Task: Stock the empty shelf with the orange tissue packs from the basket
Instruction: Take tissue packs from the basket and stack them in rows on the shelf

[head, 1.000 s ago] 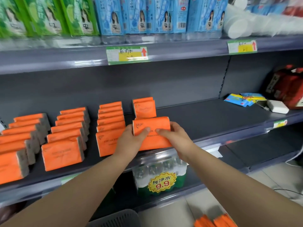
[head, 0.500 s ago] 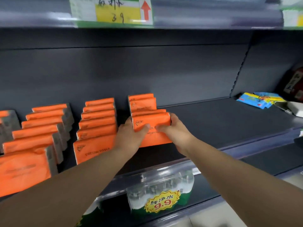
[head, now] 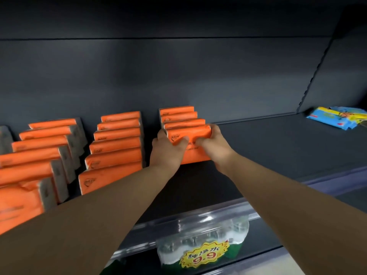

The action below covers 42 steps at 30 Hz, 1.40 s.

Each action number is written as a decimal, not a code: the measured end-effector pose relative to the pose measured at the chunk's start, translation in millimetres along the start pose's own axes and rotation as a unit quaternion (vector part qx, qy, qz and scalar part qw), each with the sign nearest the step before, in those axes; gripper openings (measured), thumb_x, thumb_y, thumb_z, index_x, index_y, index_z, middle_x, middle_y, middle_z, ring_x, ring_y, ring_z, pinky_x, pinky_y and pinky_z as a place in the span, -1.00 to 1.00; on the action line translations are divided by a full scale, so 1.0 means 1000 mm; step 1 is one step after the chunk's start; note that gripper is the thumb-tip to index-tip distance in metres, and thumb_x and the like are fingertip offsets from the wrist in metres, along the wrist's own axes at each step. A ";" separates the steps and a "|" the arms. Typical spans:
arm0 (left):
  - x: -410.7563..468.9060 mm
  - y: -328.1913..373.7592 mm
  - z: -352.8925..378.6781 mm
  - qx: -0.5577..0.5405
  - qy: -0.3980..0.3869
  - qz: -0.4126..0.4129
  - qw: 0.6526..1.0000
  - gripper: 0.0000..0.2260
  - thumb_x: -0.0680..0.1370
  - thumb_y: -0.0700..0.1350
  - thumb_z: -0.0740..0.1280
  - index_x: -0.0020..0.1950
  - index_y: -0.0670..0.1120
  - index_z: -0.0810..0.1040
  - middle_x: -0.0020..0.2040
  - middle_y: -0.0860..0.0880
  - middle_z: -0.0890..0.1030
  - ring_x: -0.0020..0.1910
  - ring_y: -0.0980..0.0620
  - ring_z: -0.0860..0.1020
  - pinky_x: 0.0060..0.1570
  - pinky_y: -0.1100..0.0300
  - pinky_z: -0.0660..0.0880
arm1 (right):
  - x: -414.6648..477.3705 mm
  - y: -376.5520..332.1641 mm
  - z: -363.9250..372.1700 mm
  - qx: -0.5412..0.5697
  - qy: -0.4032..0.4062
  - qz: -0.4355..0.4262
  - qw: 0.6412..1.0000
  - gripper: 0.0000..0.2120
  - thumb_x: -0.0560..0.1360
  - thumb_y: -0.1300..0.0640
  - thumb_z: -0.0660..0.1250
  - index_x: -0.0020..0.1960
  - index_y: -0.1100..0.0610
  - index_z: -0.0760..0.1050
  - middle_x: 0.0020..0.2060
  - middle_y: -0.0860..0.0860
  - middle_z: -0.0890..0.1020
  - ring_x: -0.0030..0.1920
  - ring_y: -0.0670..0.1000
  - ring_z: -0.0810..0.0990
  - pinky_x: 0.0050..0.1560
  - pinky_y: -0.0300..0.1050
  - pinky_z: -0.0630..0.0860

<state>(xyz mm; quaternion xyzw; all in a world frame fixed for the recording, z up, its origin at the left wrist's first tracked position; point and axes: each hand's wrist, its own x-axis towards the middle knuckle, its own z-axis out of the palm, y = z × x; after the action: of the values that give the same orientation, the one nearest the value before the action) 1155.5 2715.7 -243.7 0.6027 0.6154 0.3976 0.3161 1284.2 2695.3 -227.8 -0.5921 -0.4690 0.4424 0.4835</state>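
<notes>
Both hands grip one orange tissue pack (head: 195, 153) that stands on the dark grey shelf (head: 278, 147), pressed against the packs behind it in the rightmost row (head: 178, 116). My left hand (head: 166, 149) holds its left end, thumb on the front face. My right hand (head: 215, 143) holds its right end, fingers over the top. To the left stand more rows of orange packs: one (head: 117, 143) right beside the hands, another (head: 47, 143) further left, and a big blurred pack (head: 17, 205) at the left edge. The basket is out of view.
Flat blue and yellow packets (head: 335, 120) lie at the shelf's far right. A wrapped pack of water bottles with a yellow 9.9 price tag (head: 204, 249) sits on the lower shelf under my arms. Bare shelf surface stretches to the right of the held pack.
My hands have pushed the orange pack further back against its row. The camera has come closer and tilted down, so the upper shelf and its price label are out of view.
</notes>
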 end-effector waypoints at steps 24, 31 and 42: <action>0.011 -0.018 0.017 -0.043 -0.023 -0.051 0.997 -0.49 0.52 0.03 0.32 0.40 -0.10 0.28 0.28 -0.12 0.44 0.12 -0.05 0.47 -0.03 0.14 0.35 | 0.017 0.027 0.007 -0.006 -0.008 0.010 1.000 -0.64 0.53 0.18 0.22 0.27 0.00 0.21 -0.01 -0.10 0.49 -0.03 -0.16 0.46 -0.16 -0.27 0.36; 0.012 -0.011 0.013 -0.024 -0.036 -0.073 0.996 -0.45 0.53 0.05 0.32 0.44 -0.11 0.23 0.33 -0.13 0.40 0.22 -0.12 0.46 -0.02 0.11 0.36 | 0.018 0.026 0.005 -0.024 -0.007 0.022 0.999 -0.65 0.53 0.17 0.23 0.28 0.04 0.25 0.07 -0.02 0.50 0.05 -0.05 0.47 -0.05 -0.16 0.34; 0.006 0.018 -0.002 0.051 -0.006 -0.063 0.997 -0.51 0.55 -0.03 0.28 0.42 -0.14 0.25 0.36 -0.16 0.33 0.24 -0.17 0.44 -0.03 0.10 0.36 | 0.011 0.004 0.004 -0.105 0.080 -0.059 0.990 -0.55 0.54 0.16 0.19 0.41 0.09 0.25 0.18 -0.07 0.48 0.06 -0.05 0.50 -0.05 -0.26 0.33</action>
<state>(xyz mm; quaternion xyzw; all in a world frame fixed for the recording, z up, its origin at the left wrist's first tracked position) 1161.8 2720.9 -226.5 0.5806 0.6695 0.3416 0.3130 1282.6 2706.1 -233.4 -0.6440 -0.5068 0.3129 0.4801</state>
